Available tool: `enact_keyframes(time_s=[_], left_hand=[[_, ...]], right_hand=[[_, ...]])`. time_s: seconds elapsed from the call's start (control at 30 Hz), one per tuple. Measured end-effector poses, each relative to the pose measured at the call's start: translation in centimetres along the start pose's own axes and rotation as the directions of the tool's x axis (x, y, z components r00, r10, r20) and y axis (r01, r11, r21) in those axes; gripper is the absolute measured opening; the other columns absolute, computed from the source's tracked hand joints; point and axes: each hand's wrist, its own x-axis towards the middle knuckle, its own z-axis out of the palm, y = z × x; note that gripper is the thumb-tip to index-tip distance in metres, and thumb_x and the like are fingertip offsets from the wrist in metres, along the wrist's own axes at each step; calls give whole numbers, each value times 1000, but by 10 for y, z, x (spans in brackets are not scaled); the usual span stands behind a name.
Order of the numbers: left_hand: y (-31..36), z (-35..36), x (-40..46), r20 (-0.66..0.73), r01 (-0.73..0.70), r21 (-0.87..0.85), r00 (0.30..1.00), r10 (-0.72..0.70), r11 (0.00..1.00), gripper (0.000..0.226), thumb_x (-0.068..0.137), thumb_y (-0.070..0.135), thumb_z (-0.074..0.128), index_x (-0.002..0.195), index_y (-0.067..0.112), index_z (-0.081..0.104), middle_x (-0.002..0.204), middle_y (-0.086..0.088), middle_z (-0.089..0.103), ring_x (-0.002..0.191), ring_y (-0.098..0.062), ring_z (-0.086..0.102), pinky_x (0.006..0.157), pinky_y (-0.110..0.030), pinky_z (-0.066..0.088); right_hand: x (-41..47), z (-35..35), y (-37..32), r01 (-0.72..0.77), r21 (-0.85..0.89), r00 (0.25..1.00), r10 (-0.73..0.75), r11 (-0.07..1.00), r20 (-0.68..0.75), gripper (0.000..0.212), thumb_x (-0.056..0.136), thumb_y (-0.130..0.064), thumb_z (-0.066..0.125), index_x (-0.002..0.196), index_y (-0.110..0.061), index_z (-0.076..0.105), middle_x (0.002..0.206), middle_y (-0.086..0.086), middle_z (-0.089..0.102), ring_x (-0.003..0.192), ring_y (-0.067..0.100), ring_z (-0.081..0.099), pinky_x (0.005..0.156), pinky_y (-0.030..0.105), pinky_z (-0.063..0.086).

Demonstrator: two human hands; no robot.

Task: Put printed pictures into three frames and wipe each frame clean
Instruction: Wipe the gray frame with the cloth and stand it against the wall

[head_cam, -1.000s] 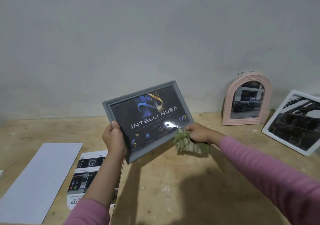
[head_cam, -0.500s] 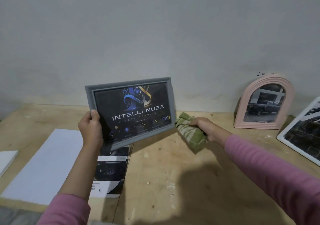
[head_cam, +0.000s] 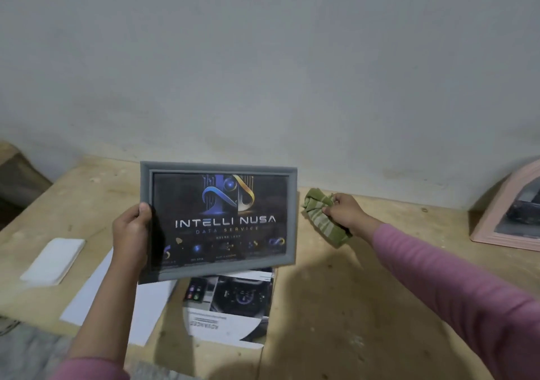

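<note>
Grey frame held above worktop; cloth held apart from it.

The grey frame (head_cam: 218,219), picture fitted, is gripped at its left edge by the left hand (head_cam: 130,235), grip clamped on it, above the worktop (head_cam: 336,306). The green cloth (head_cam: 323,216) is clutched in the right hand (head_cam: 346,214), just beside the frame. A pink frame (head_cam: 508,207) is seen at far right.

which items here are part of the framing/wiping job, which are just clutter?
In the job:
- grey frame, held up by the left hand
- green cloth, gripped by the right hand, off the glass
- pink arched frame, picture inside
- printed sheet on the table

Lying about:
- blank white sheet
- folded white pad
</note>
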Motion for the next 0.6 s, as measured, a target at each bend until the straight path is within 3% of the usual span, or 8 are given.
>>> enact_keyframes(time_s=[0.1, 0.17, 0.33, 0.4, 0.53, 0.6], left_hand=[[-11, -24, 18, 77, 124, -42, 990, -120, 991, 24, 92, 28, 54, 72, 16, 57, 71, -8, 61, 76, -25, 56, 75, -41, 43], [-19, -35, 30, 158, 209, -53, 967, -199, 976, 25, 98, 16, 45, 81, 8, 62, 67, -3, 70, 64, -22, 66, 73, -36, 48], [-42, -59, 65, 253, 392, -46, 894, -369, 919, 26, 96, 16, 42, 89, 1, 62, 70, -15, 69, 56, -24, 68, 66, -38, 53], [-49, -64, 76, 269, 425, -28, 875, -403, 905, 26, 96, 16, 43, 90, 1, 63, 70, -15, 70, 57, -26, 68, 67, -39, 52], [-57, -66, 94, 271, 458, -16, 858, -437, 889, 27, 96, 17, 43, 92, 1, 65, 76, -17, 70, 60, -27, 68, 66, -39, 54], [-60, -67, 101, 290, 467, 11, 845, -450, 884, 29, 96, 17, 42, 91, 1, 66, 78, -18, 70, 62, -28, 68, 62, -37, 55]], right_hand=[[22, 32, -30, 72, -67, 997, -71, 995, 6, 9, 84, -7, 59, 79, -14, 58, 80, 9, 63, 76, 24, 61, 68, 28, 47], [38, 54, -48, 117, -121, 993, -116, 986, 11, 5, 84, -10, 61, 84, -15, 61, 84, 8, 64, 81, 25, 62, 74, 29, 48], [77, 107, -89, 170, -260, 985, -154, 950, 79, 7, 85, -8, 61, 89, -6, 66, 91, 10, 65, 87, 26, 61, 76, 30, 47], [87, 126, -100, 193, -323, 978, -156, 926, 139, 4, 84, -7, 61, 84, -8, 64, 89, 8, 62, 85, 25, 58, 70, 27, 44], [102, 158, -114, 208, -363, 973, -154, 908, 173, 24, 85, -7, 62, 69, -22, 51, 79, -2, 53, 81, 20, 50, 58, 23, 35], [110, 170, -114, 206, -395, 977, -164, 895, 138, 15, 85, -3, 55, 77, -16, 56, 86, 4, 56, 83, 23, 53, 63, 25, 37]])
